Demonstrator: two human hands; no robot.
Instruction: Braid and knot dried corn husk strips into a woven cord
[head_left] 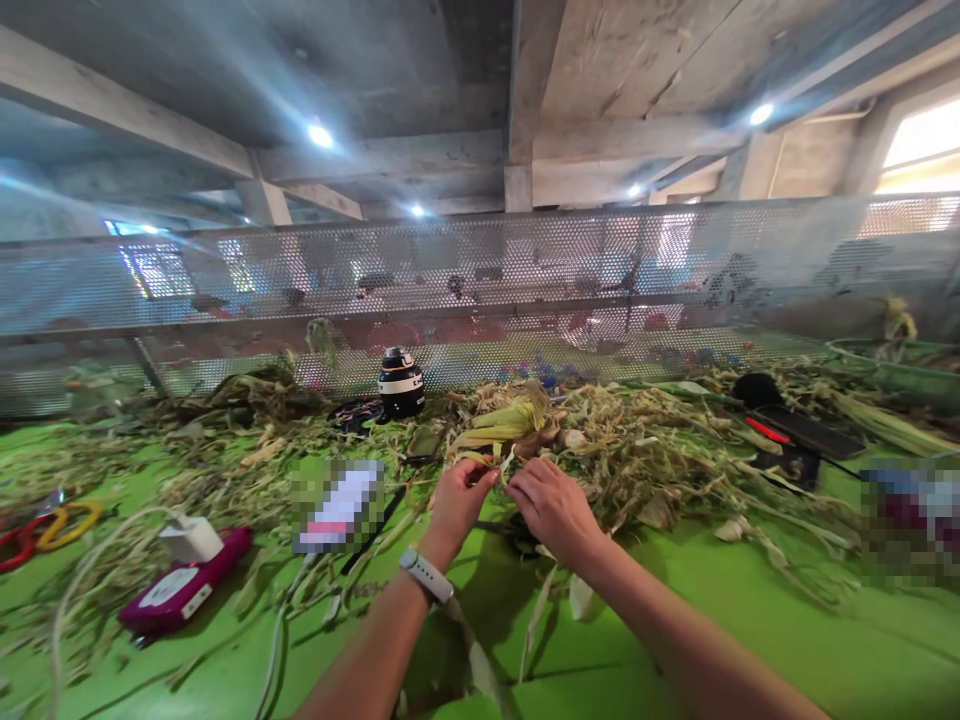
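Close together above the green table (675,620), both of my hands pinch pale strips of dried corn husk (506,462). My left hand (459,500), with a watch (426,576) on its wrist, has thumb and fingertips pressed on one side. Fingers bent, my right hand (553,508) grips on the other side; its thumb is mostly hidden. Just beyond the fingertips lies a yellow-green husk bundle (511,422), and whether the strips join it I cannot tell. Long husk strips (480,665) hang or lie below my wrists.
Loose husks (652,440) cover the table's back. A black-and-white bottle (401,385) stands near the perforated metal screen (480,270). To the left are a phone (341,505) on a cable, a magenta power strip (187,585) with a white charger, and scissors (71,522). A green basket (900,355) sits far right.
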